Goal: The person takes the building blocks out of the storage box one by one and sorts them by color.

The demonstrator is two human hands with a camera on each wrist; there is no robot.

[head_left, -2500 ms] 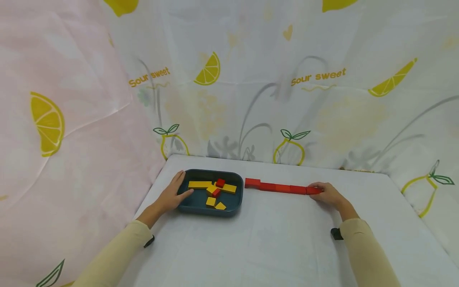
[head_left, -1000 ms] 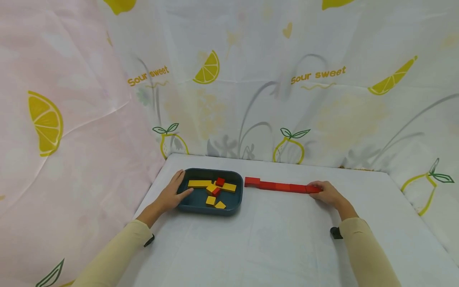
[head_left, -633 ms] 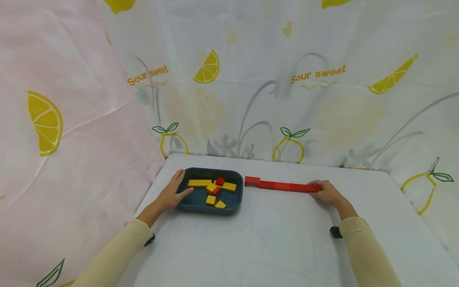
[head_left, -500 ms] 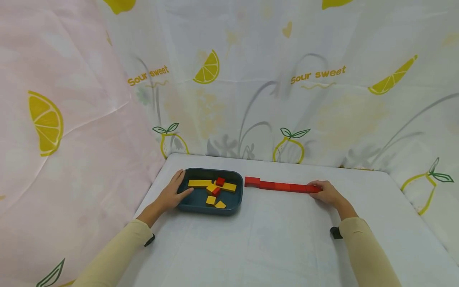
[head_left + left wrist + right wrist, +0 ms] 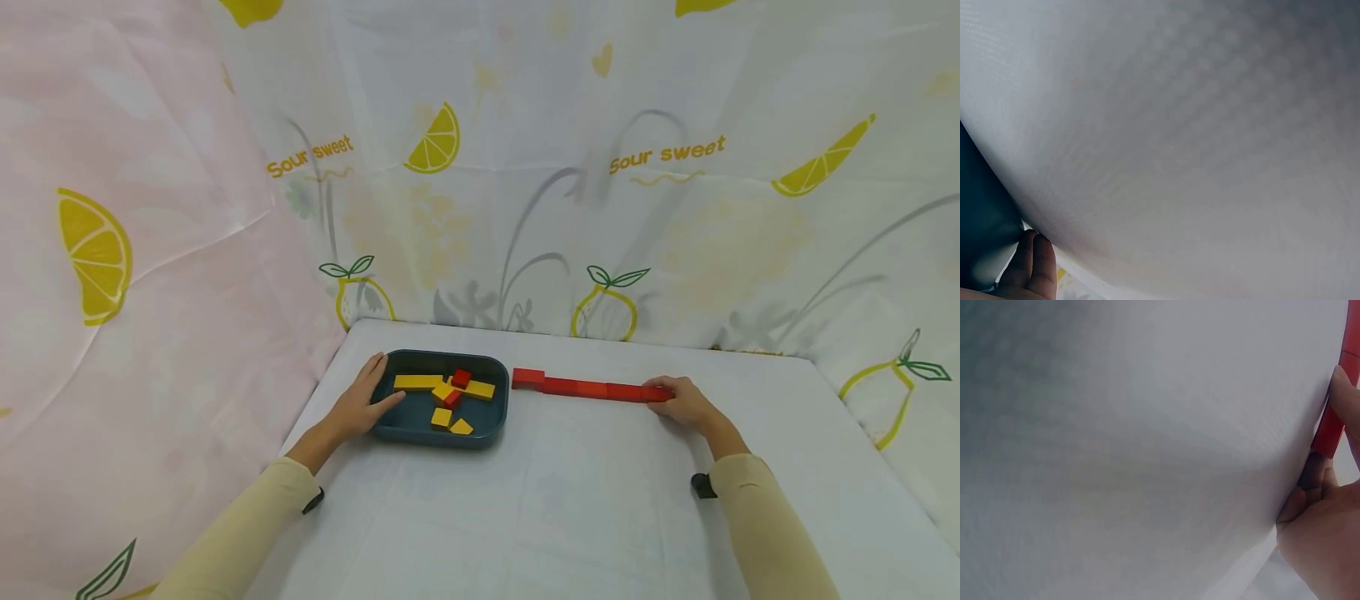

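Note:
In the head view my left hand (image 5: 358,406) holds the left side of a dark blue-green tray (image 5: 427,435), thumb over the rim and fingers along the outside. Inside lie yellow blocks (image 5: 417,382) and red blocks (image 5: 461,378), some piled in the middle. To the right of the tray runs a row of red blocks (image 5: 573,387) laid end to end, the leftmost one standing higher than the others. My right hand (image 5: 686,406) pinches the red block (image 5: 1330,428) at the row's right end, with the thumb on its near side. Its far side is hidden by my fingers.
A white cloth (image 5: 570,500) covers the table, which meets a lemon-print curtain (image 5: 480,208) behind and a pink curtain (image 5: 150,350) on the left. The tray stands near the table's left edge. Both wrist views are mostly filled by white cloth.
The red block under my right hand has turned slightly and lies more in line with the row than at first. My left hand and the tray have stayed put.

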